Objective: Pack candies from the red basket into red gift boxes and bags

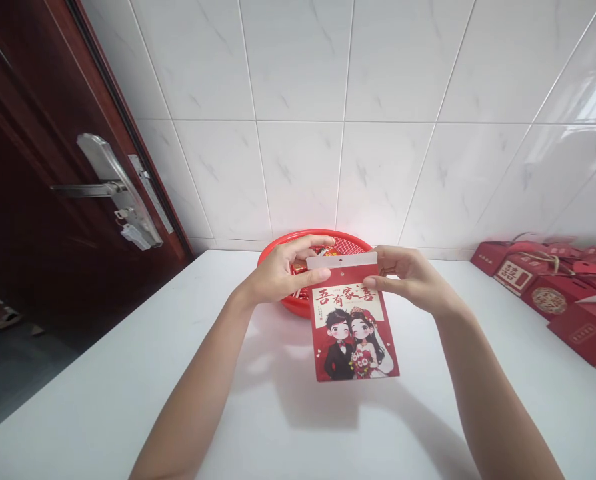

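Observation:
A flat red wedding gift bag (355,333), printed with a cartoon bride and groom and Chinese characters, is held up above the white table. Its pale top flap has small holes in it. At the bag's upper left, my left hand (285,270) pinches it, with the thumb on the front. My right hand (408,277) grips the upper right edge, thumb likewise on the front. Behind the bag stands a red plastic basket (273,250) with shiny red wrapped pieces in it, partly hidden by the bag and hands.
Several red wedding boxes (543,280) sit along the right side of the white table (178,373). A tiled wall (303,173) rises behind it. To the left is a dark red door (43,120) with a metal handle (88,190) and hanging keys.

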`<state>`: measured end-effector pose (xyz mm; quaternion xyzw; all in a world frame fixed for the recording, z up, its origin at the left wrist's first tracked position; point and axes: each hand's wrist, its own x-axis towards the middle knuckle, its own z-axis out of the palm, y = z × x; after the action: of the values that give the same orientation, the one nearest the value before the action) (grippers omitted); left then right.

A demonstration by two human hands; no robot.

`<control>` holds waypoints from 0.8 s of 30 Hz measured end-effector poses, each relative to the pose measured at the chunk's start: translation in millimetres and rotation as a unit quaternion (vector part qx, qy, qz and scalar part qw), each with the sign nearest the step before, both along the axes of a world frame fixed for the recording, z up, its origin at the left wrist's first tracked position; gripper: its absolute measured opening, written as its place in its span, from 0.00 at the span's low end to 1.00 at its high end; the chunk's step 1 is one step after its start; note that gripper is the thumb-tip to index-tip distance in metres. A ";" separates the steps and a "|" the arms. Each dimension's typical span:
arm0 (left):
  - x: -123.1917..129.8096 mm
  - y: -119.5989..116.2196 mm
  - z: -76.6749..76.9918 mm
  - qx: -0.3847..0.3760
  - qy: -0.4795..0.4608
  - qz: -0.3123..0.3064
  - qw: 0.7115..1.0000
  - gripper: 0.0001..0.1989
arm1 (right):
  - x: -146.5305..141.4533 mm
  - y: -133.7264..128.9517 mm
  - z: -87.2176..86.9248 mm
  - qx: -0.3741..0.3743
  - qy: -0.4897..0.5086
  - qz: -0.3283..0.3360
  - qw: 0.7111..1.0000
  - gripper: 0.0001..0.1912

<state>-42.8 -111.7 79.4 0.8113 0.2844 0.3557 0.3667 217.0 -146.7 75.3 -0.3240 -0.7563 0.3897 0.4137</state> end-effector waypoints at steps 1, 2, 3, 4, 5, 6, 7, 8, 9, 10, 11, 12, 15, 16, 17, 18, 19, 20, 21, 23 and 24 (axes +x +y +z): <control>-0.4 0.5 0.3 0.000 0.004 -0.002 1.000 0.27 | 0.4 -0.1 -0.1 0.002 0.014 -0.003 1.000 0.19; -0.8 0.7 0.4 0.002 0.009 -0.002 1.000 0.28 | 0.8 -0.2 -0.3 0.002 0.026 -0.007 1.000 0.19; -1.1 0.9 0.4 0.006 0.011 0.001 1.000 0.28 | 1.3 -0.2 -0.7 0.000 0.035 -0.010 0.999 0.19; -1.3 0.9 0.1 0.009 0.008 0.005 1.000 0.27 | 1.9 -0.2 -1.1 -0.004 0.041 -0.011 0.999 0.20; -1.2 0.9 -0.5 0.012 -0.002 0.007 1.000 0.25 | 2.5 0.0 -1.7 -0.008 0.044 -0.011 0.999 0.21; -0.9 0.7 -1.2 0.013 -0.017 0.006 1.000 0.23 | 3.1 0.3 -2.4 -0.012 0.045 -0.012 0.999 0.21; -0.3 0.5 -2.0 0.016 -0.033 0.004 0.999 0.21 | 3.7 0.6 -3.0 -0.014 0.043 -0.014 0.999 0.22; 0.3 0.3 -2.6 0.020 -0.047 0.003 0.999 0.18 | 4.3 1.0 -3.4 -0.011 0.041 -0.019 0.999 0.21; 1.1 0.0 -3.2 0.027 -0.058 0.004 0.998 0.15 | 4.7 1.3 -3.7 -0.003 0.038 -0.026 0.999 0.20; 1.8 -0.3 -3.4 0.035 -0.065 0.008 0.997 0.13 | 5.1 1.4 -3.6 0.009 0.034 -0.032 0.999 0.20; 2.5 -0.6 -3.5 0.045 -0.069 0.013 0.996 0.10 | 5.2 1.4 -3.4 0.022 0.028 -0.037 0.999 0.19; 3.2 -0.9 -3.3 0.054 -0.072 0.018 0.996 0.09 | 5.1 1.1 -2.8 0.033 0.021 -0.040 0.998 0.19; 5.0 -1.9 -2.1 0.071 -0.077 0.027 0.994 0.08 | 3.2 -0.8 -0.7 0.042 0.004 -0.042 0.998 0.19; 5.5 -2.1 -1.7 0.077 -0.076 0.029 0.994 0.07 | 2.2 -1.4 0.0 0.040 0.000 -0.046 0.998 0.19; 6.1 -2.4 -1.3 0.083 -0.074 0.031 0.993 0.07 | 1.1 -1.8 0.5 0.038 -0.003 -0.053 0.998 0.19; 6.6 -2.6 -1.0 0.090 -0.072 0.033 0.993 0.07 | 0.2 -2.0 0.8 0.038 -0.008 -0.062 0.997 0.20; 7.0 -2.7 -0.8 0.095 -0.068 0.034 0.993 0.07 | -0.6 -1.9 0.9 0.040 -0.018 -0.073 0.996 0.21; 7.3 -2.9 -0.6 0.097 -0.064 0.035 0.993 0.07 | -1.1 -1.7 1.0 0.046 -0.030 -0.084 0.995 0.21; 7.5 -3.1 -0.5 0.094 -0.059 0.034 0.993 0.07 | -1.5 -1.6 1.1 0.055 -0.044 -0.094 0.993 0.20; 7.4 -3.7 -0.1 0.080 -0.050 0.028 0.995 0.08 | -1.7 -1.8 1.3 0.076 -0.065 -0.110 0.989 0.20; 7.1 -4.1 0.1 0.071 -0.045 0.024 0.996 0.08 | -1.7 -2.2 1.6 0.085 -0.071 -0.116 0.987 0.20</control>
<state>-35.6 -115.8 79.5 0.8114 0.2612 0.4193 0.3122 215.4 -148.9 76.8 -0.3996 -0.7715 0.2498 0.4274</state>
